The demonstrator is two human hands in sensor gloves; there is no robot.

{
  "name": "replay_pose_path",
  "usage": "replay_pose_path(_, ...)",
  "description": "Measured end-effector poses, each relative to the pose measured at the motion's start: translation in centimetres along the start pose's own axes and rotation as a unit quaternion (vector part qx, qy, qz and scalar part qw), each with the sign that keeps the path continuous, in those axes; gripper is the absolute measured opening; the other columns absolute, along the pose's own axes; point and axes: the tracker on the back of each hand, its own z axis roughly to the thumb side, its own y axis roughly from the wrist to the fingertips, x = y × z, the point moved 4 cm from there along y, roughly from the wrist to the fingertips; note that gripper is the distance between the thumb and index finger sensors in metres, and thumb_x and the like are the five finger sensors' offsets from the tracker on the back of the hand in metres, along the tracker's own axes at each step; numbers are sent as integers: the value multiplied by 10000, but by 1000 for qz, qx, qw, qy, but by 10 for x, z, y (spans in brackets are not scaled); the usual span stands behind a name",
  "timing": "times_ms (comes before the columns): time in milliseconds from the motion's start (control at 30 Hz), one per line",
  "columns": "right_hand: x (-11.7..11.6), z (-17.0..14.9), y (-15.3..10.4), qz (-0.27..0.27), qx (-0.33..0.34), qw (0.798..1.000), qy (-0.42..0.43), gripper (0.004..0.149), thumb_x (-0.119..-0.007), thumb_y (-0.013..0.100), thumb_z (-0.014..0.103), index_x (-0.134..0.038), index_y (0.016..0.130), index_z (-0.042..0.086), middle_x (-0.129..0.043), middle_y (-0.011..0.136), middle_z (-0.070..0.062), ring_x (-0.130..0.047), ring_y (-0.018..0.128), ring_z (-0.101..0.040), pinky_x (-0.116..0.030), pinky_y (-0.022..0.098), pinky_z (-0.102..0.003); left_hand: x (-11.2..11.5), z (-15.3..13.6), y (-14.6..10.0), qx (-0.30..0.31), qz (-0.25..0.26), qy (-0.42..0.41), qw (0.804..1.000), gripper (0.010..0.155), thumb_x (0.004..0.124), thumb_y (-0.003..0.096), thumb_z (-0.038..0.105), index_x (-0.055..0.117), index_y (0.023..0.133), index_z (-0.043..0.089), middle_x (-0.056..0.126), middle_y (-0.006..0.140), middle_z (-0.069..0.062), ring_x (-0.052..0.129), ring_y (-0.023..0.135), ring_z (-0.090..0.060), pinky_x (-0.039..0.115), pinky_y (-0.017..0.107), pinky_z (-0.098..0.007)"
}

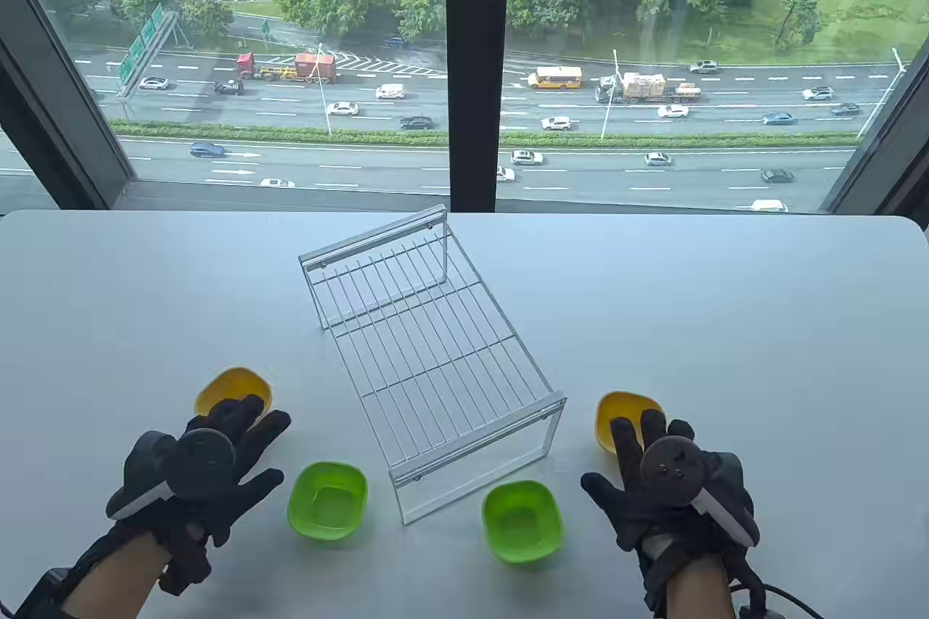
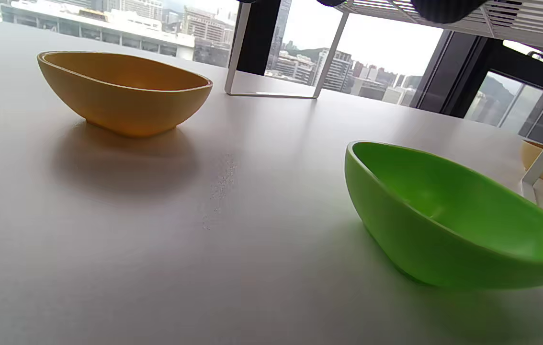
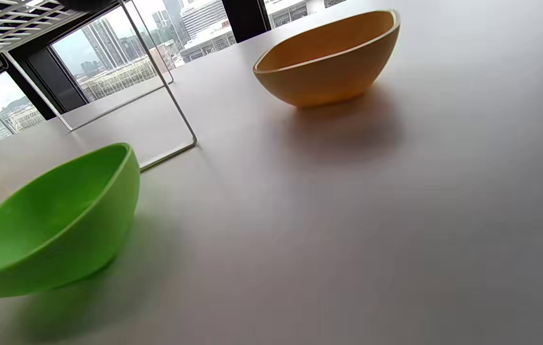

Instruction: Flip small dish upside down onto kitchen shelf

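**Q:** How were the dishes and the shelf arranged?

**A:** A white wire kitchen shelf (image 1: 435, 350) stood on the white table (image 1: 762, 329), running diagonally from far left to near right, its grid top bare. Four small dishes sat upright on the table around its near end. The left yellow dish (image 1: 228, 387) lay left of the shelf, with the left green dish (image 1: 326, 501) nearer and just right of it. The right green dish (image 1: 522, 522) sat just beside the shelf's near leg, and the right yellow dish (image 1: 625, 416) lay farther out to the right.

**Q:** What were the hands doing?

**A:** The left hand (image 1: 207, 474) hovered palm down, fingers spread and straight, holding nothing; its fingertips overlapped the near rim of the left yellow dish in the table view. The right hand (image 1: 664, 481) was likewise flat and splayed, gripping nothing, its fingertips overlapping the near edge of the right yellow dish. Whether either hand touched its dish could not be told from above.

**Q:** What did the wrist cameras add?

**A:** The left wrist view showed the left yellow dish (image 2: 125, 91) and left green dish (image 2: 448, 215) resting rim up, well apart. The right wrist view showed the same for the right yellow dish (image 3: 329, 60) and right green dish (image 3: 56, 220), with a shelf leg (image 3: 166, 91) between them.
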Motion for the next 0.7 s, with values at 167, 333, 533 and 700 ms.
replay_pose_path(167, -1, 1, -1, -2, 3, 1000, 3, 858, -594, 486, 727, -210, 1123, 298, -29, 1189, -130, -8, 1035, -474, -119, 678, -731, -8, 6, -3, 22, 30, -10, 999, 732, 627, 440, 600, 437, 1105, 362, 356, 1231, -74, 347, 1127, -442, 391, 787, -715)
replay_pose_path(333, 2, 0, -2, -13, 4, 1000, 11, 852, -603, 485, 717, -231, 1124, 294, -43, 1188, -141, -17, 1036, -473, -121, 680, -730, -3, 15, -2, 46, 24, -5, 999, 722, 640, 440, 595, 473, 1101, 358, 389, 1229, -63, 367, 1122, -442, 396, 788, -712)
replay_pose_path(533, 3, 0, -7, -22, 13, 1000, 12, 847, -614, 483, 707, -255, 1124, 286, -58, 1187, -144, -26, 1036, -472, -125, 681, -728, 8, 34, -3, 96, 5, 0, 995, 702, 649, 439, 599, 520, 1089, 369, 422, 1228, -12, 374, 1125, -428, 394, 789, -704)
replay_pose_path(700, 9, -1, -10, -35, 22, 999, 25, 845, -617, 482, 702, -269, 1125, 278, -70, 1188, -144, -33, 1036, -472, -129, 682, -727, 16, 43, -4, 132, -15, -11, 991, 662, 670, 432, 602, 621, 1057, 386, 504, 1215, 62, 383, 1133, -395, 382, 794, -697)
